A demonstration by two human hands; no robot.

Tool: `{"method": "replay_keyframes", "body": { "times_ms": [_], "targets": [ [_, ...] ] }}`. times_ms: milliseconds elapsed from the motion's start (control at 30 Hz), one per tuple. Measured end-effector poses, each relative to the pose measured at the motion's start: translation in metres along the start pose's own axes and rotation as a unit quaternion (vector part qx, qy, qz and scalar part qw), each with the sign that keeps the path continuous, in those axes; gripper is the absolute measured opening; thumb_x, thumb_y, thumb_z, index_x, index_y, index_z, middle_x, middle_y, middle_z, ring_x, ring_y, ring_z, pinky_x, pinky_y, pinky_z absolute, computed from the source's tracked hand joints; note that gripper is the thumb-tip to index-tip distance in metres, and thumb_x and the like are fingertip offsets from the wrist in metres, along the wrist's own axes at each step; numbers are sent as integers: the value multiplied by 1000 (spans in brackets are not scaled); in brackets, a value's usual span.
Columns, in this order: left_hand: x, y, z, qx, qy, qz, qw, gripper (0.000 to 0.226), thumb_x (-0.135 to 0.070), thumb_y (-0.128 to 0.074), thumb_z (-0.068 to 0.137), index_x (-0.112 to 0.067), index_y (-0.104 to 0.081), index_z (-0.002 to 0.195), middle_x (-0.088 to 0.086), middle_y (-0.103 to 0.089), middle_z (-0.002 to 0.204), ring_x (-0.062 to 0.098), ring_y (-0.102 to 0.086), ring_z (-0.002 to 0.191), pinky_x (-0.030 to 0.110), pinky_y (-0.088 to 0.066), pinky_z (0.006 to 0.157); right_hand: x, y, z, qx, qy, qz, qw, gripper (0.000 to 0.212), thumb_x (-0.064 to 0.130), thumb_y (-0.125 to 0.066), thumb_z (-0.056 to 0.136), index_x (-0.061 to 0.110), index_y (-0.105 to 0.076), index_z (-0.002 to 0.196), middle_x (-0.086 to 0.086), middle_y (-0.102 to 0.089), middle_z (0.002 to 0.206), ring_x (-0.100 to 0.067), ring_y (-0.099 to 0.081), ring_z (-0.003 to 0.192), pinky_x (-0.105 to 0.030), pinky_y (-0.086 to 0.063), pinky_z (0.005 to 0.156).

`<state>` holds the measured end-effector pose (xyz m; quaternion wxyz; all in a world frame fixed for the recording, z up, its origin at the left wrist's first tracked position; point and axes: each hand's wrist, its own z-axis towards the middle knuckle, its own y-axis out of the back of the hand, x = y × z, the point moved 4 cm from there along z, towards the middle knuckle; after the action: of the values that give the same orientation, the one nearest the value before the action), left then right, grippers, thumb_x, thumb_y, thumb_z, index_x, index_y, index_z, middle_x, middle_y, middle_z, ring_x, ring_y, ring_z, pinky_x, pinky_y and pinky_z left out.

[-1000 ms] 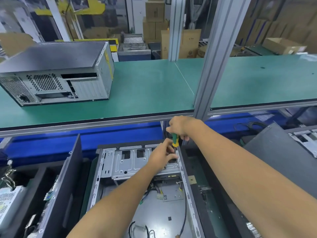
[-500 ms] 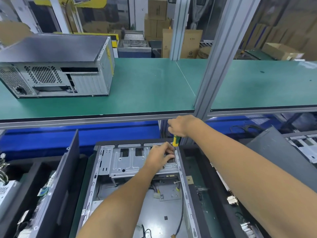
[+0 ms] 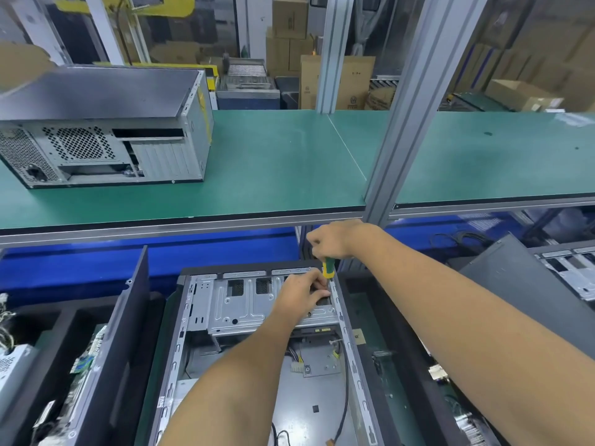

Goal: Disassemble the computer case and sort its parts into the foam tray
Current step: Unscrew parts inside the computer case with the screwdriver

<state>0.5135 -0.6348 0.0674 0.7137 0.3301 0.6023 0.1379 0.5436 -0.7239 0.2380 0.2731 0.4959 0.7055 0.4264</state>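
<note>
Green shelving crosses mid-frame; below it, lower centre, lies the open computer case [image 3: 257, 365]. Right hand [image 3: 335, 239] curls round the screwdriver [image 3: 328, 268]; left hand [image 3: 299, 296] pinches near its tip (screw hidden) over the drive cage [image 3: 244, 304]. Best kept vertical, pressing firmly.

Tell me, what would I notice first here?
Two hands in the middle: the right hand grips a green and yellow screwdriver, and the left hand rests on a metal bracket inside an open computer case. Another computer case sits on the green shelf, upper left.
</note>
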Motion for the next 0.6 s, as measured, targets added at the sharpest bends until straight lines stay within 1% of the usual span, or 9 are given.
{"method": "replay_keyframes", "body": {
  "times_ms": [100,200,267,300,367,433,467,533,600],
  "targets": [
    [1,-1,0,1,6,3,1000,16,-28,-78,90,-22,-64,98,-11,-75,90,3,-68,86,25,-53,82,5,-4,-5,-1,30,73,997,12,6,-51,85,17,-50,89,-2,-59,94,-26,-52,85,-33,-36,62],
    [1,0,0,1,12,0,1000,16,-28,-78,90,-25,-63,96,-12,-75,90,2,-67,82,26,-54,80,6,-1,-7,-15,-25,-21,999,9,29,-49,93,22,-48,99,1,-55,95,-23,-54,86,-35,-38,67],
    [0,0,0,4,14,-2,1000,16,-28,-78,90,-25,-63,96,-12,-75,89,-2,-65,76,25,-53,76,3,3,-6,-17,-67,-104,992,28,42,-35,102,20,-49,111,-1,-53,105,-26,-53,96,-40,-40,77],
    [0,0,-1,4,15,-3,1000,16,-28,-78,90,-25,-63,96,-12,-75,88,-2,-65,74,25,-53,75,2,3,-6,-7,-66,-115,991,29,40,-31,105,18,-49,112,-1,-51,108,-26,-51,97,-41,-39,79],
    [1,0,-1,3,14,-7,1000,17,-28,-78,89,-25,-63,95,-12,-75,88,0,-66,79,24,-53,76,1,3,-5,13,-35,-88,995,17,29,-36,105,17,-46,98,4,-49,99,-22,-51,85,-36,-37,71],
    [1,0,-1,1,14,-10,1000,17,-27,-79,89,-26,-62,94,-12,-75,87,0,-66,78,22,-52,73,-2,4,-8,16,-13,-13,1000,11,20,-48,98,19,-47,88,3,-51,87,-17,-48,68,-32,-33,59],
    [1,0,-1,-1,13,-12,1000,17,-27,-79,89,-25,-63,94,-12,-75,87,-2,-65,76,20,-50,71,-3,3,-10,11,1,26,1000,7,13,-51,93,17,-49,88,1,-54,87,-17,-48,66,-31,-33,57],
    [0,0,-1,-4,13,-13,1000,17,-27,-80,89,-23,-65,95,-12,-75,87,-1,-66,78,16,-48,71,-6,0,-11,-8,32,71,997,14,1,-51,85,13,-55,92,-5,-60,94,-20,-51,74,-29,-37,58],
    [0,1,-1,-4,13,-14,1000,17,-26,-80,88,-22,-65,95,-12,-75,87,0,-67,82,16,-47,74,-9,-6,-10,-29,30,82,996,12,8,-56,87,13,-56,98,-5,-61,96,-21,-51,78,-31,-38,60]
  ]
}}
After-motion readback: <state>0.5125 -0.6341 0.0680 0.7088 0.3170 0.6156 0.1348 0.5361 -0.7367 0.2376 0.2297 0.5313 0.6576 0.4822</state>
